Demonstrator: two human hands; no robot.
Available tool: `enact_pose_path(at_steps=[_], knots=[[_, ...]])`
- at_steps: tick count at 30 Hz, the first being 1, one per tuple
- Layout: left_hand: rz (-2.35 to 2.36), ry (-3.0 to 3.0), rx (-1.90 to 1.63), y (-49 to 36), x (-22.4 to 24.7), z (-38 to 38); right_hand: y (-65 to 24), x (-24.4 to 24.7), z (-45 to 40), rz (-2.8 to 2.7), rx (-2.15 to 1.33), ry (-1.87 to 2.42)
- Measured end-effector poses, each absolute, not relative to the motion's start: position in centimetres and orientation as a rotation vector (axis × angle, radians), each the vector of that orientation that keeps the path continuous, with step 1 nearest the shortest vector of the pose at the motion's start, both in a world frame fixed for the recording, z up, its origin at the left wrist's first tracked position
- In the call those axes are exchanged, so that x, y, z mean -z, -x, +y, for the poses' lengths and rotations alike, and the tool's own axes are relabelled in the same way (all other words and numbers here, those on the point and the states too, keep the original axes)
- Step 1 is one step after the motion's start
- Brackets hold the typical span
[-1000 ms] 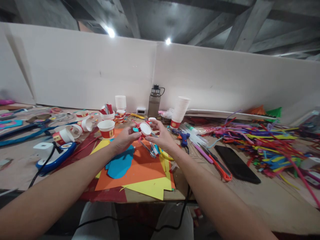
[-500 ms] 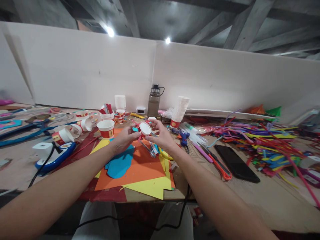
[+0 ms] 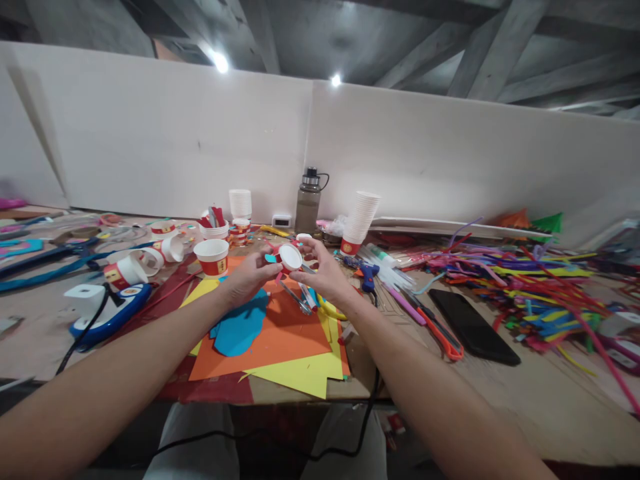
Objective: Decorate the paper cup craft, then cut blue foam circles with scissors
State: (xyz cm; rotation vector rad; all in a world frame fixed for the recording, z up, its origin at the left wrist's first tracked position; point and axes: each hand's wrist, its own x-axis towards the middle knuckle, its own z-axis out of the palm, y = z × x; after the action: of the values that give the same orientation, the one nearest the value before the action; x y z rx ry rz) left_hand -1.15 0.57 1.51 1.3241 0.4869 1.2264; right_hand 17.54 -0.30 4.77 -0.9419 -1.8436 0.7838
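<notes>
Between my two hands, above the orange paper (image 3: pixel 295 337), is a small paper cup piece (image 3: pixel 291 257) with its round white bottom turned toward me. My left hand (image 3: pixel 253 273) grips its left side, where bits of red and turquoise show. My right hand (image 3: pixel 324 270) closes on its right side, with a grey blade-like strip by the fingers that I cannot make out fully. Scissors (image 3: pixel 296 298) lie on the paper just below. A blue paper cut-out (image 3: pixel 241 328) rests under my left wrist, and yellow paper (image 3: pixel 300 377) sticks out beneath the orange sheet.
A paper cup (image 3: pixel 212 258) stands left of my hands, beside a blue-based power strip (image 3: pixel 110 317). Behind are a water bottle (image 3: pixel 308 203) and stacked cups (image 3: pixel 361 223). Rightward lie a glue gun (image 3: pixel 367 273), a utility knife (image 3: pixel 443 333), a phone (image 3: pixel 474 327) and many pipe cleaners (image 3: pixel 540 287).
</notes>
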Motion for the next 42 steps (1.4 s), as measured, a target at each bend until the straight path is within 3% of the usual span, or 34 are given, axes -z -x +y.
enact_pose_path(at_steps=[42], knots=[[0.533, -1.344, -1.221, 1.17, -1.64, 0.48, -17.54, -4.85, -0.34, -1.870, -0.716, 0.946]])
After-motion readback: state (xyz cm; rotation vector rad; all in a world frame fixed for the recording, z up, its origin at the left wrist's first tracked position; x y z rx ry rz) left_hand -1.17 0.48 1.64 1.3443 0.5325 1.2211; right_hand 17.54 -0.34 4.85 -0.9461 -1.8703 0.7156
